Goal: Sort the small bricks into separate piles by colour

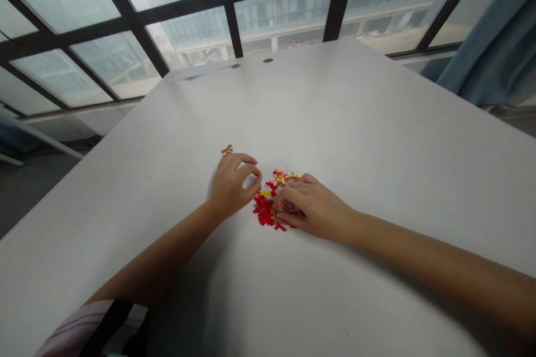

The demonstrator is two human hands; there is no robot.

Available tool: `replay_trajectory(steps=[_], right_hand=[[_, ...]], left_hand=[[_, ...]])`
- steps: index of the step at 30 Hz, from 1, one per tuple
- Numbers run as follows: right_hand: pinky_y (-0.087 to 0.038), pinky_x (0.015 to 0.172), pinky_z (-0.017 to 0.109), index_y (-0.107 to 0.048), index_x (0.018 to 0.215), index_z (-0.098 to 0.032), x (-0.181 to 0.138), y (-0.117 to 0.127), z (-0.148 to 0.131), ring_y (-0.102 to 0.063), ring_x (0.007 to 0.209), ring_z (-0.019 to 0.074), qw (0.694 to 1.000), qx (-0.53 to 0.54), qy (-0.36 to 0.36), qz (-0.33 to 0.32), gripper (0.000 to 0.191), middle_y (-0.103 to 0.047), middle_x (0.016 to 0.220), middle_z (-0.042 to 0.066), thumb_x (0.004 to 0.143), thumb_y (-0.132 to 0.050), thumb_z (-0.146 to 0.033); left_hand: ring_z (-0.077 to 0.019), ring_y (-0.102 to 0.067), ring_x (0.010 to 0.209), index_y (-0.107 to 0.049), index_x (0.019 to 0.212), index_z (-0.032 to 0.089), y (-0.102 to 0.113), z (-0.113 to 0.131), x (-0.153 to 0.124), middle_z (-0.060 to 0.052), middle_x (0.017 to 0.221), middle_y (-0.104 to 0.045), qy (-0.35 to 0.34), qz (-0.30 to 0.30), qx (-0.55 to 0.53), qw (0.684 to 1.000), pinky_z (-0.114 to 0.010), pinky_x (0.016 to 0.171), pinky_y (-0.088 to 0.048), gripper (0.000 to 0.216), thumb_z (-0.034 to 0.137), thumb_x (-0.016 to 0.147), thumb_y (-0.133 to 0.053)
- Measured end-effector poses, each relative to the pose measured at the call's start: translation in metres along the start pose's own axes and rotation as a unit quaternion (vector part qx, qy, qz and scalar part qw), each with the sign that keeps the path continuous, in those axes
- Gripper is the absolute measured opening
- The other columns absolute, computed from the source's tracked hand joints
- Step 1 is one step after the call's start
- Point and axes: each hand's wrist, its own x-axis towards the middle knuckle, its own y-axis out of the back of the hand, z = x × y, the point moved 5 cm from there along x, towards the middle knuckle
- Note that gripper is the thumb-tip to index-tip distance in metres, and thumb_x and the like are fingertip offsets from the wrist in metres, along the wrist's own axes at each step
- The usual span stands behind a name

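Observation:
A pile of small plastic-looking pieces point(264, 212), mostly red with some yellow, pink and orange, lies on the white table point(335, 117). My right hand point(312, 206) reaches over its right side, fingers curled and thumb close to the index finger among the pieces. Whatever is between those fingertips is hidden. Just left of the pile, my left hand point(237, 184) has thumb and index finger pinched together in a ring; anything in the pinch is too small to name. Beyond the left hand sits a little group of orange-brown pieces point(226, 150), apart from the pile.
Two round spots, one grey point(235, 66) and one brown point(268, 60), show near the table's far edge. Flat white sheets point(195, 71) lie at the far left corner. Dark-framed windows point(285, 11) stand behind, with a blue curtain point(489, 50) at right.

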Motion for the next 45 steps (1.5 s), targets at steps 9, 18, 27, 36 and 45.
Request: replay_trajectory(steps=[9, 18, 27, 36, 45], right_hand=[[-0.033, 0.076, 0.033, -0.051, 0.084, -0.022, 0.001, 0.0, 0.002, -0.06, 0.071, 0.0162, 0.999, -0.003, -0.041, 0.009, 0.013, -0.069, 0.081, 0.001, 0.085, -0.064, -0.021], [-0.043, 0.072, 0.033, -0.047, 0.088, -0.024, -0.002, 0.012, 0.017, -0.063, 0.07, 0.0179, 0.988, 0.01, -0.128, 0.084, 0.015, -0.07, 0.079, 0.001, 0.083, -0.06, -0.019], [-0.05, 0.063, 0.028, -0.043, 0.092, -0.025, -0.007, 0.01, 0.023, -0.07, 0.073, 0.0174, 0.976, 0.09, -0.158, 0.123, 0.018, -0.072, 0.086, 0.002, 0.082, -0.057, -0.02], [-0.047, 0.056, 0.025, -0.044, 0.091, -0.026, -0.008, 0.008, 0.026, -0.07, 0.064, 0.0162, 0.968, 0.089, -0.199, 0.123, 0.02, -0.074, 0.081, -0.002, 0.082, -0.061, -0.02], [-0.045, 0.054, 0.025, -0.047, 0.091, -0.026, -0.009, 0.005, 0.027, -0.069, 0.062, 0.0163, 0.969, 0.056, -0.206, 0.125, 0.02, -0.075, 0.082, -0.002, 0.082, -0.065, -0.022]], left_hand=[[-0.0213, -0.062, 0.094, -0.063, 0.076, 0.021, 0.001, 0.0, 0.0, -0.005, 0.096, -0.069, -0.01, 0.009, 0.003, 1.0, -0.04, 0.089, -0.046, 0.007, 0.018, 0.082, -0.063], [-0.0199, -0.063, 0.092, -0.063, 0.08, 0.022, 0.004, 0.008, 0.0, -0.004, 0.094, -0.069, -0.018, 0.013, -0.023, 0.999, -0.038, 0.087, -0.046, 0.005, 0.018, 0.084, -0.062], [-0.0201, -0.064, 0.089, -0.064, 0.087, 0.022, 0.007, 0.03, 0.001, -0.004, 0.094, -0.071, -0.077, -0.005, -0.029, 0.997, -0.037, 0.083, -0.045, 0.005, 0.025, 0.083, -0.065], [-0.0197, -0.064, 0.087, -0.065, 0.084, 0.022, 0.006, 0.038, 0.0, -0.004, 0.092, -0.071, -0.09, -0.006, -0.034, 0.995, -0.037, 0.081, -0.045, 0.004, 0.026, 0.084, -0.064], [-0.0203, -0.064, 0.093, -0.065, 0.086, 0.022, 0.002, 0.033, -0.001, -0.004, 0.099, -0.071, -0.061, -0.038, -0.076, 0.995, -0.039, 0.085, -0.044, 0.005, 0.024, 0.082, -0.065]])
